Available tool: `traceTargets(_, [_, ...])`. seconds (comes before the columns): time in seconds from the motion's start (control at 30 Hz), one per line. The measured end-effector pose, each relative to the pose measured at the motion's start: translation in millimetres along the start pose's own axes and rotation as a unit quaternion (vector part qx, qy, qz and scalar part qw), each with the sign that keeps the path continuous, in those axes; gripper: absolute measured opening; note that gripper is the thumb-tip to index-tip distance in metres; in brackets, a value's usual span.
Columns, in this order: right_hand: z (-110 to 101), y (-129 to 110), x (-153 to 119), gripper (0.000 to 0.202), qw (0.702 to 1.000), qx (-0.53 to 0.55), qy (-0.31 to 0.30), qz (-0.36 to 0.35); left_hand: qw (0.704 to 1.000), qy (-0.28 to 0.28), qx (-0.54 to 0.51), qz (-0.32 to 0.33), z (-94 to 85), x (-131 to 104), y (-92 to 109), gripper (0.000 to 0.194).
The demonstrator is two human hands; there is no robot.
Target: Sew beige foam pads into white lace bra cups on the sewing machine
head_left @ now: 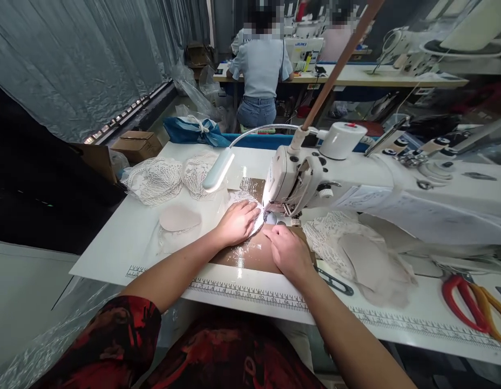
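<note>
My left hand (237,222) lies flat, fingers stretched out, on a white lace piece (257,225) at the needle area of a white sewing machine (351,151). Part of the lace piece is hidden under the palm. To the right, my right hand (290,249) is closed, its fingers curled and its index finger pointing toward the presser foot. What its fingertips hold, if anything, is too small to make out. Beneath both hands is a brown, shiny taped surface (254,258) on the white table (113,248).
Lace pieces (155,181) and a beige oval pad (180,218) lie on the left. More lace and pads (367,259) lie right, near red-and-orange-handled scissors (465,302). A lamp (218,168) hangs over the table. A co-worker (261,70) sits ahead.
</note>
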State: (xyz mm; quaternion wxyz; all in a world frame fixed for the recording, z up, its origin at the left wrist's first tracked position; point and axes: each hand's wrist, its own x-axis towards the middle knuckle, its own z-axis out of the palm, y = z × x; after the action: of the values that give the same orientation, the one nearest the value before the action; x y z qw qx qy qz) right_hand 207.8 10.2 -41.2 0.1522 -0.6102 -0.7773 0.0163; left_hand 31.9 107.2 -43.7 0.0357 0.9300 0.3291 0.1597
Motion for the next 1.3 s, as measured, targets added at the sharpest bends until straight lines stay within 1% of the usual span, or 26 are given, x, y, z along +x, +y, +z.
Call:
traceTargets(0.2, [-3.4,0.5,2.2,0.033,1.000,0.016,0.006,-0.006,1.000,0.019,-0.004,-0.016,-3.8,-1.1,1.7,0.040])
traceTargets(0.3, [-5.8,0.3,1.9,0.034,0.999,0.029,0.010,-0.011,0.998,0.049,-0.025,-0.021,-6.8,-2.5,0.0,0.036])
traceTargets(0.4, [-6.6,0.3,1.0,0.034,0.999,0.039,0.010,-0.007,0.996,0.081,-0.043,-0.016,-15.3,-5.1,-0.4,0.028])
traceTargets(0.43, [-6.8,0.3,0.8,0.034,0.999,0.043,0.010,-0.005,0.993,0.103,-0.050,-0.014,-20.0,-6.2,0.9,0.025])
traceTargets(0.5, [-7.1,0.2,0.8,0.035,0.999,0.049,0.010,-0.004,0.981,0.180,-0.073,-0.006,-32.1,-8.2,7.1,0.020])
traceTargets(0.57, [-7.8,0.1,1.2,0.035,0.999,0.052,0.007,-0.005,0.955,0.275,-0.115,0.009,-47.1,-8.8,17.9,0.016])
traceTargets(0.6, [-8.2,-0.1,1.5,0.034,0.999,0.052,0.005,-0.006,0.939,0.313,-0.142,0.016,-55.0,-8.0,24.6,0.015])
traceTargets(0.63, [-8.6,-0.3,1.8,0.033,0.999,0.052,0.002,-0.007,0.926,0.335,-0.173,0.026,-62.8,-6.4,31.6,0.014])
traceTargets(0.7, [-9.1,-1.0,2.3,0.033,0.999,0.053,-0.004,-0.008,0.904,0.358,-0.229,0.040,-77.0,-0.3,45.0,0.014])
traceTargets(0.77, [-9.4,-1.9,2.5,0.033,0.999,0.048,-0.004,-0.007,0.892,0.367,-0.261,0.045,-88.3,8.8,56.1,0.016])
traceTargets(0.83, [-9.5,-2.9,2.4,0.032,0.999,0.042,-0.003,-0.005,0.887,0.367,-0.278,0.031,-96.9,18.9,64.5,0.019])
traceTargets(1.0, [-9.7,-3.8,2.1,0.033,0.999,0.030,0.005,-0.010,0.895,0.309,-0.318,-0.042,-110.7,35.5,77.6,0.017])
traceTargets(1.1, [-10.2,-3.8,2.2,0.035,0.999,0.031,0.008,-0.011,0.887,0.295,-0.349,-0.068,-114.4,37.4,79.8,0.016])
traceTargets(1.2, [-10.9,-4.0,2.3,0.036,0.999,0.039,0.009,-0.008,0.878,0.281,-0.381,-0.065,-114.2,35.7,77.6,0.016])
traceTargets(1.3, [-11.2,-4.0,2.4,0.035,0.999,0.050,0.008,-0.005,0.852,0.270,-0.445,-0.059,-110.7,30.5,73.1,0.013])
